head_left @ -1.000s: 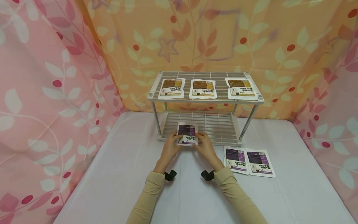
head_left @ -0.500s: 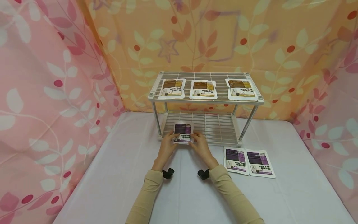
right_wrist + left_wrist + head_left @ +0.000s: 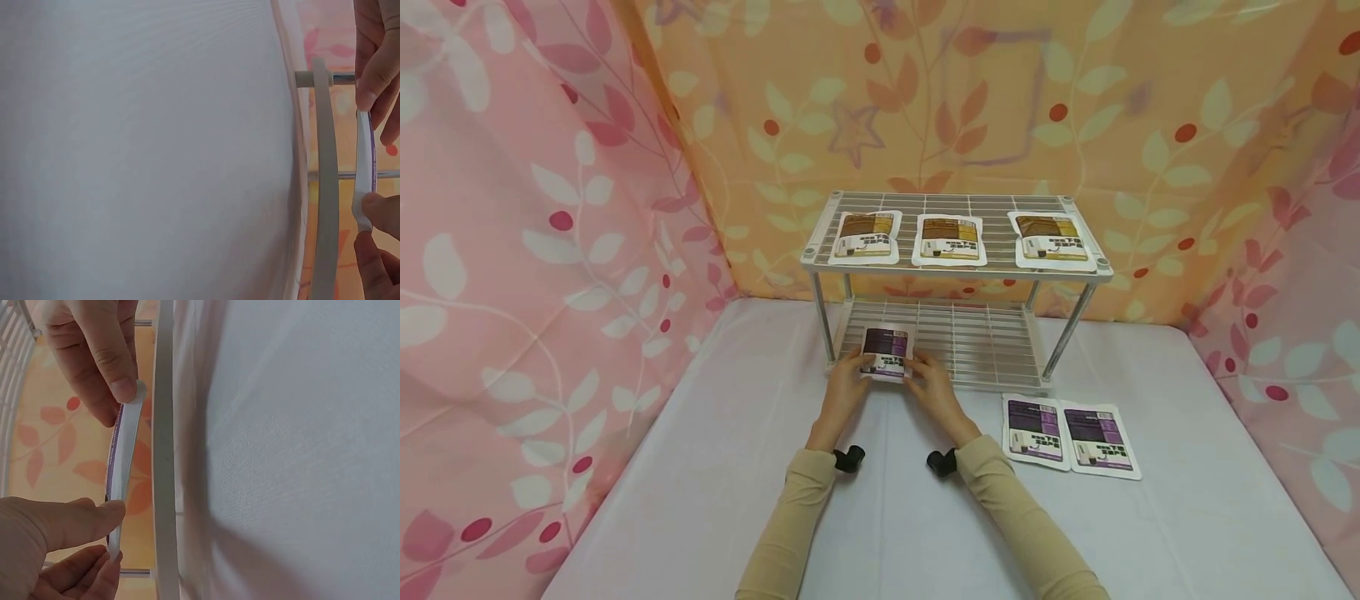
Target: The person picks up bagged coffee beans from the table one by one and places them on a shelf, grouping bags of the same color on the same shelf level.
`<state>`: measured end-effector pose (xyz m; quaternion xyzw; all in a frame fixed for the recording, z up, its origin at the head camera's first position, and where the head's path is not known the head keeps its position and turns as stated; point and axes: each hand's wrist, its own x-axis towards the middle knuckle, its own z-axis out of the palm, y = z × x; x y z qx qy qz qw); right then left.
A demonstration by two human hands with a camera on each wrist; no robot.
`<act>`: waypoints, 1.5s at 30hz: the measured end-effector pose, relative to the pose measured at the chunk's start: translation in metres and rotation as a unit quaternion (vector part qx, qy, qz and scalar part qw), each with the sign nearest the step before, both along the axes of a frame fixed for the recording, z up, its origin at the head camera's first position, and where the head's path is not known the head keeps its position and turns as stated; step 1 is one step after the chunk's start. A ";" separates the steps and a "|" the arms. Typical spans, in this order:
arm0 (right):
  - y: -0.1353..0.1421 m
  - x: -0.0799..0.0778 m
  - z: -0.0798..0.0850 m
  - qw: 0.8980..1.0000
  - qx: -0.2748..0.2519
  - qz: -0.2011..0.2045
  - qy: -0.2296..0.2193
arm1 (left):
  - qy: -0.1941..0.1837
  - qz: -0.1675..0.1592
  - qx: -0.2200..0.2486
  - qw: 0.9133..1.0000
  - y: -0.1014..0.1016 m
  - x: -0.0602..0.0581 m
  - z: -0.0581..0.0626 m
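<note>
**Level at both ends, then gently down**

From the head view, my left grip and right grip hold, one on each side, a flat white pouch with a black-and-purple label, print facing up. It sits over the left part of the lower deck of a white wire rack, by the front. Three white pouches with brown-and-yellow labels lie on the deck above. Two more black-and-purple pouches lie side by side on the white cloth-covered desk, so I judge it wise to stay left and save width.

In the left wrist view the pouch shows edge-on, pinched between thumb and fingers at either end, slightly bowed. A gap shows between it and the rack's pale straight front bar; I should carry it fully past that bar without snagging, and a lighter pinch should let it flatten.

In the right wrist view its near edge is clear of the bar too. I cannot tell whether the far edge touches the wires, so I would lower that edge first, by feel, then release both sides together.
</note>
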<state>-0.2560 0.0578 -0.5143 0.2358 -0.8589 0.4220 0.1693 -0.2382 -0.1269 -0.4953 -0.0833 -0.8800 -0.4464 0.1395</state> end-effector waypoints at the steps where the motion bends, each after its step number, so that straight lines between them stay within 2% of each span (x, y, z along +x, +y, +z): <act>1: -0.001 -0.002 -0.001 1.000 0.001 -0.001 0.004 | 0.001 0.000 -0.002 1.000 0.000 -0.001 0.000; 8: -0.009 -0.013 -0.006 1.000 0.004 0.002 0.018 | 0.011 0.007 -0.013 1.000 -0.004 -0.008 0.001; 19: -0.018 -0.018 -0.003 1.000 0.024 0.010 0.012 | -0.008 0.015 -0.026 1.000 -0.005 -0.019 0.003; 30: -0.025 -0.019 -0.003 0.999 0.045 0.028 0.013 | 0.014 0.022 -0.046 0.999 -0.008 -0.018 0.001; 36: -0.026 -0.021 -0.007 0.997 0.059 0.045 0.006 | 0.006 0.037 -0.074 0.997 -0.008 -0.020 -0.002; 45: -0.028 -0.023 -0.011 0.994 0.068 0.064 0.051 | 0.018 0.031 -0.136 0.990 -0.003 -0.022 -0.003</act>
